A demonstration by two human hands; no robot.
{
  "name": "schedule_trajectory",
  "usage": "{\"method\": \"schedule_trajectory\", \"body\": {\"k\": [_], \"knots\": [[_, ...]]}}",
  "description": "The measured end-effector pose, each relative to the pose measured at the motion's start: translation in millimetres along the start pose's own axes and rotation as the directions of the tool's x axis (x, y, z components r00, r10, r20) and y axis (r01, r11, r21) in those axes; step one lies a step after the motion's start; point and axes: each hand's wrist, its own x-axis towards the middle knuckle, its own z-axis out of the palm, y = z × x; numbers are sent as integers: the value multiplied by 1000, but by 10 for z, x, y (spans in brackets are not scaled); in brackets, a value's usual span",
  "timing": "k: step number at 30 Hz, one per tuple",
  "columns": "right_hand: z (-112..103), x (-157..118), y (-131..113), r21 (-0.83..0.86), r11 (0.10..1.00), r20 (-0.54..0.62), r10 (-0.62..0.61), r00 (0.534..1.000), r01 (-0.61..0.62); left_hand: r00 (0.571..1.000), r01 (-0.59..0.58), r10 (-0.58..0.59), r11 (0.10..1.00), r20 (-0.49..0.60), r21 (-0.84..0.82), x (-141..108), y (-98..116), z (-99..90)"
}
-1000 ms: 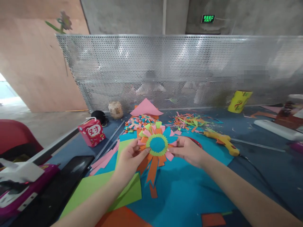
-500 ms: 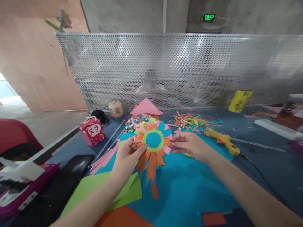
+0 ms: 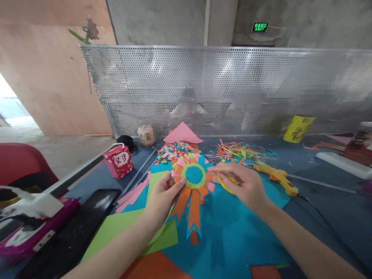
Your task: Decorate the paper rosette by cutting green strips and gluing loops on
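Note:
A layered paper rosette (image 3: 195, 175) with a blue centre, a green scalloped ring, loops of several colours and orange-and-blue tails is held up over the table. My left hand (image 3: 165, 193) grips its left side, thumb on the front and fingers behind. At the rosette's right edge, my right hand (image 3: 245, 186) has thumb and forefinger pinched at a pink loop. Beneath that hand a yellow handle (image 3: 228, 188), apparently of scissors, partly shows. Blue paper (image 3: 226, 236) lies under the hands, with green paper (image 3: 116, 230) by my left forearm.
A yellow glue gun (image 3: 277, 178) with its cord lies to the right. Paper scraps (image 3: 236, 149) are heaped behind it. A red drink carton (image 3: 118, 161), a black phone-like slab (image 3: 72, 228) and a purple power strip (image 3: 43, 228) are leftward. A perforated metal screen (image 3: 162, 77) stands behind.
My right hand has shifted from the rosette's right side toward its upper right edge, its fingers more curled. The rosette is tilted slightly differently, showing more of its tails. My left hand keeps its grip.

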Motion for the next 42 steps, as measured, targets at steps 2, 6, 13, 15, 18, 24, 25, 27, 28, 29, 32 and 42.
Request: {"method": "schedule_trajectory", "body": {"k": [2,6,13,15,18,24,25,27,28,29,32,42], "knots": [[45,-38,-32,-163,963,193,-184,964,216,1000,0,0,1000,-2,13,-3,-9,17],[93,-69,-78,-320,793,393,-387,834,519,999,-15,15,1000,29,2,-6,-19,41],[39,-46,-149,-413,633,414,-509,754,654,1000,-18,18,1000,-18,19,16,-25,-6],[33,-39,-123,-425,636,399,-507,764,644,1000,-8,8,1000,-22,28,16,-25,-8],[48,-37,-106,-430,627,412,-504,759,649,1000,-16,18,998,-19,61,8,-30,4],[84,-55,-133,-462,569,429,-528,733,680,997,-72,70,994,19,77,-9,-31,23],[87,-61,-131,-467,563,431,-528,732,681,997,-74,73,994,17,80,-13,-28,26],[96,-76,-126,-477,557,432,-525,733,680,998,-70,70,994,6,85,-24,-22,35],[100,-82,-124,-481,561,429,-520,739,674,998,-65,66,994,-1,85,-30,-19,40],[104,-88,-125,-482,568,427,-513,745,667,998,-63,63,995,-5,80,-36,-17,46],[116,-98,-136,-480,591,422,-492,762,648,999,-53,53,997,0,54,-54,-15,61],[141,-85,-112,-452,691,457,-364,812,564,1000,-6,7,998,-14,66,-76,-31,82]]}}
